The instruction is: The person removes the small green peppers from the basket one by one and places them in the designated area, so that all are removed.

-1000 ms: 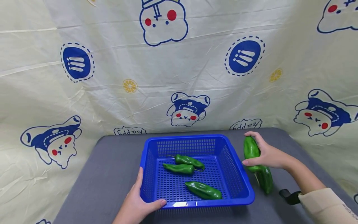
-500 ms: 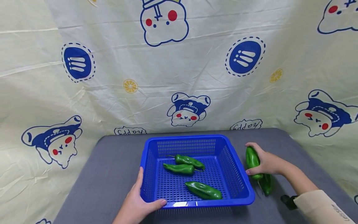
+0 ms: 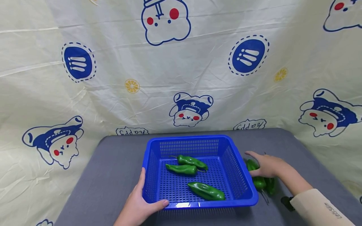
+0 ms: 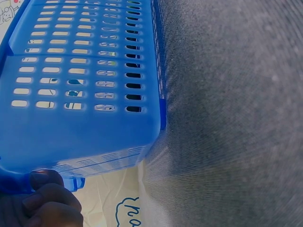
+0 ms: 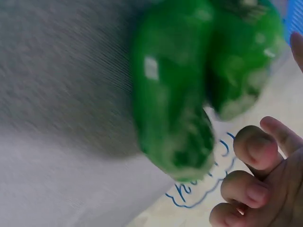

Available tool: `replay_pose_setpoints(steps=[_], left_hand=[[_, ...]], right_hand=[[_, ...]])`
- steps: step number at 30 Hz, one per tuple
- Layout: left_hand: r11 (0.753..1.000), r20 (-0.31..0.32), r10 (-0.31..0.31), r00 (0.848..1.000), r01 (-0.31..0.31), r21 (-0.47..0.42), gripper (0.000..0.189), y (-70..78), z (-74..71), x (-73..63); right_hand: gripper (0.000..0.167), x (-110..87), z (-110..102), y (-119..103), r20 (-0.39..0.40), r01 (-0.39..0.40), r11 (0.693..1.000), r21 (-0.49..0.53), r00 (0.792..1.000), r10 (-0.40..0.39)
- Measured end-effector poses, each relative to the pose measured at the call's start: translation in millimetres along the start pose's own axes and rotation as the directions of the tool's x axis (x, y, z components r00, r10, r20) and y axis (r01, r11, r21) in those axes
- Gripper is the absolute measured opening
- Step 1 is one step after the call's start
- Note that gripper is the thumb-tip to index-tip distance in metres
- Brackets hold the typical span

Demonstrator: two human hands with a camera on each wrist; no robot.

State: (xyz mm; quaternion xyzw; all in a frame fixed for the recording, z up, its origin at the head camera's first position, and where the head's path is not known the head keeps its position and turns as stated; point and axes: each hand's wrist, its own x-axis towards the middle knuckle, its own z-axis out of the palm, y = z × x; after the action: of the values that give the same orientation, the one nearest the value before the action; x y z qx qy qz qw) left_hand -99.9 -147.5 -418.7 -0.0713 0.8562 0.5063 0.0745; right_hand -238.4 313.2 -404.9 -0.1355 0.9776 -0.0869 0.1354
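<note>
My left hand (image 3: 138, 202) grips the left front corner of the blue plastic basket (image 3: 199, 205), thumb over the front rim. In the left wrist view, fingers (image 4: 52, 198) curl at the basket's rim. Inside the basket lie three green peppers: one at the front (image 3: 206, 191), two farther back. Right of the basket, my right hand (image 3: 268, 166) hovers over green peppers on the table, partly covering them. One pepper (image 3: 258, 183) lies nearest the basket, stem toward me, with another pepper (image 3: 270, 187) alongside. In the right wrist view the fingers (image 5: 246, 189) stand apart from both peppers.
A grey cloth covers the table (image 3: 113, 166). Behind it hangs a pale printed curtain (image 3: 110, 62) that meets the table's back edge. A small dark object (image 3: 287, 203) shows by the right sleeve (image 3: 319, 207).
My right hand has brought its pepper down toward me onto the table beside the other one, and its fingers have come off it. The left hand and the basket have stayed put.
</note>
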Motion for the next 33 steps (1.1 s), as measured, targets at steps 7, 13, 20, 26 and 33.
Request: replay_pose_setpoints(steps=[7,13,20,26,33], left_hand=[[1.0,-0.006,-0.006,1.0,0.006,0.018,0.132,2.6,-1.2,-0.6],[1.0,-0.006,0.004,1.0,-0.004,0.015,0.132,3.0,-0.8,-0.5],[0.998,-0.033,0.059,0.998,-0.058,0.031,0.131,-0.2,1.2,-3.5],[0.997,-0.033,0.074,0.997,-0.074,0.006,0.131,-2.9,2.4,-2.6],[0.996,-0.043,0.088,0.995,-0.088,0.005,0.131,-3.0,1.8,-2.6]], right_hand=[[0.092,0.1,-28.9,-6.6,-0.096,0.029,0.996,0.086,0.995,-0.021],[0.078,7.8,-63.1,-37.3,-0.183,0.14,0.975,0.17,0.977,-0.108],[0.076,24.7,-85.3,-103.2,-0.127,0.252,0.96,0.121,0.963,-0.237],[0.075,41.9,-85.4,-150.8,-0.036,0.385,0.919,0.087,0.923,-0.383],[0.078,63.3,-66.9,-188.4,0.112,0.429,0.896,0.116,0.89,-0.441]])
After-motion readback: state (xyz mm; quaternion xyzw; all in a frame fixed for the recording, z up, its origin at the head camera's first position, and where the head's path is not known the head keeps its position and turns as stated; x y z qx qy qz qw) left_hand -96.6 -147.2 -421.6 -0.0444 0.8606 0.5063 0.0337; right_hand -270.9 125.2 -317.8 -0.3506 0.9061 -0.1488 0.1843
